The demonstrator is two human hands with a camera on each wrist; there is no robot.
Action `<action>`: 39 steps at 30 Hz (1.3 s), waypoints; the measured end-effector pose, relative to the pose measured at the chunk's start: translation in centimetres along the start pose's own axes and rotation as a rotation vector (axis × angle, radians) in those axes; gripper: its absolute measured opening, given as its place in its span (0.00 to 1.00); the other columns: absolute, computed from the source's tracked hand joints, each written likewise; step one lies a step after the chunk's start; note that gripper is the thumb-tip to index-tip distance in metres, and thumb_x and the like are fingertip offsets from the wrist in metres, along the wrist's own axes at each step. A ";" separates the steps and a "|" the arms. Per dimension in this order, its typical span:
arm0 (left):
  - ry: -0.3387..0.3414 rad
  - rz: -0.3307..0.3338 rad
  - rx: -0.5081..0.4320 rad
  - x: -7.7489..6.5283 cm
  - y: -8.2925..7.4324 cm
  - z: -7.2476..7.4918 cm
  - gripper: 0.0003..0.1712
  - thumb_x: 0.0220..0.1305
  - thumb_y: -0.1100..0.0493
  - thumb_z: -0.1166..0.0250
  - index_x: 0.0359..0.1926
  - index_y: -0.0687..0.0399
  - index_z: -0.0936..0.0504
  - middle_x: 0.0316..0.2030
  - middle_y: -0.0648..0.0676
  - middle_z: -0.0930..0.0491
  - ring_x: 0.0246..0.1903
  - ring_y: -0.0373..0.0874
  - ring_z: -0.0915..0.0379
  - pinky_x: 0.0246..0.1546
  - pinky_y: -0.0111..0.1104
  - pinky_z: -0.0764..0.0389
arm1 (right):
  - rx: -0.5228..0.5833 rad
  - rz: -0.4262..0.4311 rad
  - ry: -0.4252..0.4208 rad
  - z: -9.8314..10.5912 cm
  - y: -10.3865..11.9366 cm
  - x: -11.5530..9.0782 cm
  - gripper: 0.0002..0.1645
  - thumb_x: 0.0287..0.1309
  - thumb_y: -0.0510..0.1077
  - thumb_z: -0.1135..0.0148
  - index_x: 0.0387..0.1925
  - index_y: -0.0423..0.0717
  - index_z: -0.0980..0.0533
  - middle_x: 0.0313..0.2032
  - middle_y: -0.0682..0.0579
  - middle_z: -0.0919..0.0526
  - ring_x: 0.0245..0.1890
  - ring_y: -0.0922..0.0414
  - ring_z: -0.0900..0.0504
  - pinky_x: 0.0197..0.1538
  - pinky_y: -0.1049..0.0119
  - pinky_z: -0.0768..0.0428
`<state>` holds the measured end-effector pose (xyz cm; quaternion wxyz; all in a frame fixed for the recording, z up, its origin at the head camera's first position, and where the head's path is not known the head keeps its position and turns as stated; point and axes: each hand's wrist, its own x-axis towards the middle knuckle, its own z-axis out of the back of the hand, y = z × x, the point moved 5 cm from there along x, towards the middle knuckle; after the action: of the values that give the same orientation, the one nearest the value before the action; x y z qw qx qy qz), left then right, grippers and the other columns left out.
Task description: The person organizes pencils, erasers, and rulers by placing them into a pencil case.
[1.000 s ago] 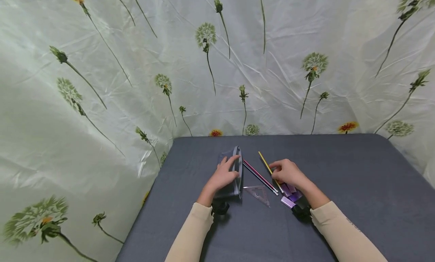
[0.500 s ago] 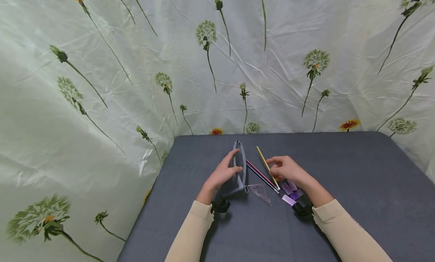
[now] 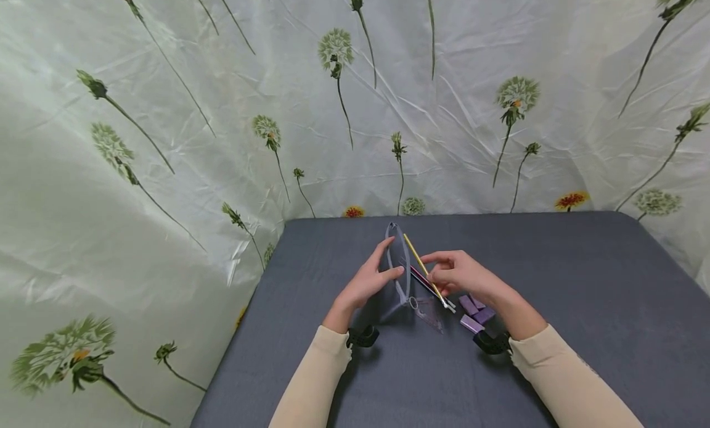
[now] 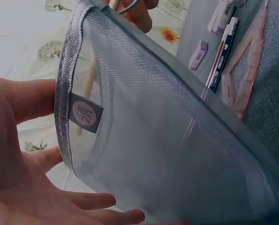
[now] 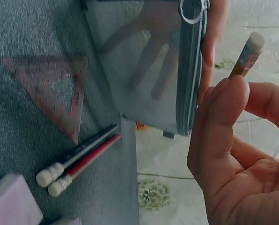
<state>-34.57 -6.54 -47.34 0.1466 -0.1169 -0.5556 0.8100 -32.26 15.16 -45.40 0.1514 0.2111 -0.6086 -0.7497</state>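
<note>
My left hand (image 3: pixel 363 287) holds a grey mesh zip pouch (image 4: pixel 144 145) by its zipped edge, thumb and forefinger spread along the gaping mouth. In the left wrist view, the other fingers lie along the mesh, beside a small label. My right hand (image 3: pixel 463 274) pinches a yellow pencil (image 3: pixel 416 255) between thumb and fingers. Its white eraser end points back toward me, while the far tip is at the pouch mouth. Through the mesh in the left wrist view, the pencil shows as a pale slanted streak.
On the grey table (image 3: pixel 277 378), a red pencil (image 5: pixel 92 161) and a dark blue pencil (image 5: pixel 83 150) lie side by side. A clear set square (image 5: pixel 46 89) lies near the pouch. Several purple blocks (image 3: pixel 471 323) sit by the right wrist. Floral cloth hangs behind.
The pouch has been raised upright and its mouth has widened, shifting slightly right. My right hand has lifted the yellow pencil and brought it left to the pouch.
</note>
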 end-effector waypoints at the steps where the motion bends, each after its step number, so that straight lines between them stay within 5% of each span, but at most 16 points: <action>1: 0.000 -0.005 -0.001 0.0 0.0 0.0 0.43 0.69 0.45 0.35 0.78 0.24 0.48 0.79 0.49 0.55 0.76 0.57 0.59 0.67 0.61 0.43 | 0.002 0.004 0.010 -0.2 0.1 0.0 0.32 0.66 0.39 0.39 0.70 0.39 0.33 0.38 0.31 0.18 0.28 0.52 0.21 0.38 0.48 0.16; 7: -0.004 -0.010 -0.024 0.0 0.0 0.1 0.43 0.68 0.46 0.35 0.77 0.23 0.47 0.79 0.51 0.56 0.74 0.66 0.55 0.62 0.63 0.37 | 0.018 0.004 0.031 -0.9 0.0 0.5 0.31 0.67 0.39 0.39 0.69 0.37 0.33 0.36 0.31 0.18 0.27 0.52 0.20 0.39 0.46 0.16; 13: -0.020 0.050 -0.119 0.0 0.2 0.7 0.41 0.67 0.52 0.36 0.74 0.18 0.43 0.78 0.53 0.57 0.70 0.63 0.45 0.50 0.63 0.26 | 0.064 -0.064 0.012 -1.0 -0.4 0.8 0.31 0.66 0.40 0.38 0.69 0.39 0.32 0.33 0.39 0.18 0.25 0.54 0.22 0.38 0.50 0.17; 18: -0.027 0.036 -0.207 0.4 0.3 1.4 0.40 0.66 0.58 0.40 0.75 0.27 0.43 0.78 0.57 0.61 0.69 0.65 0.44 0.45 0.63 0.23 | 0.082 -0.093 -0.028 -0.7 -0.5 1.1 0.32 0.64 0.40 0.36 0.68 0.38 0.30 0.30 0.44 0.19 0.24 0.56 0.22 0.37 0.55 0.16; 23: -0.027 0.019 -0.290 0.9 1.0 2.2 0.39 0.66 0.58 0.41 0.76 0.39 0.43 0.78 0.61 0.65 0.73 0.67 0.56 0.45 0.69 0.26 | 0.092 -0.110 -0.038 -0.6 -0.5 1.1 0.31 0.64 0.39 0.36 0.67 0.36 0.30 0.30 0.45 0.19 0.24 0.57 0.22 0.37 0.57 0.16; 32: 0.101 -0.024 -0.353 1.0 2.5 2.9 0.41 0.69 0.51 0.38 0.78 0.40 0.46 0.79 0.53 0.68 0.74 0.66 0.53 0.49 0.67 0.27 | 0.102 -0.135 -0.060 -0.2 -0.1 1.0 0.31 0.64 0.37 0.38 0.67 0.36 0.31 0.36 0.38 0.18 0.23 0.59 0.23 0.33 0.61 0.17; 39: 0.160 -0.113 -0.293 1.0 3.2 3.5 0.37 0.70 0.50 0.39 0.77 0.37 0.42 0.78 0.48 0.56 0.75 0.60 0.56 0.62 0.63 0.36 | 0.068 -0.138 -0.068 0.3 0.5 1.1 0.32 0.64 0.37 0.38 0.68 0.33 0.32 0.33 0.42 0.18 0.22 0.58 0.24 0.36 0.55 0.17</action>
<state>-37.06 -10.35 -49.11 0.2171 -0.1695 -0.6600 0.6989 -33.37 14.81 -45.02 0.0711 0.2319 -0.6224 -0.7442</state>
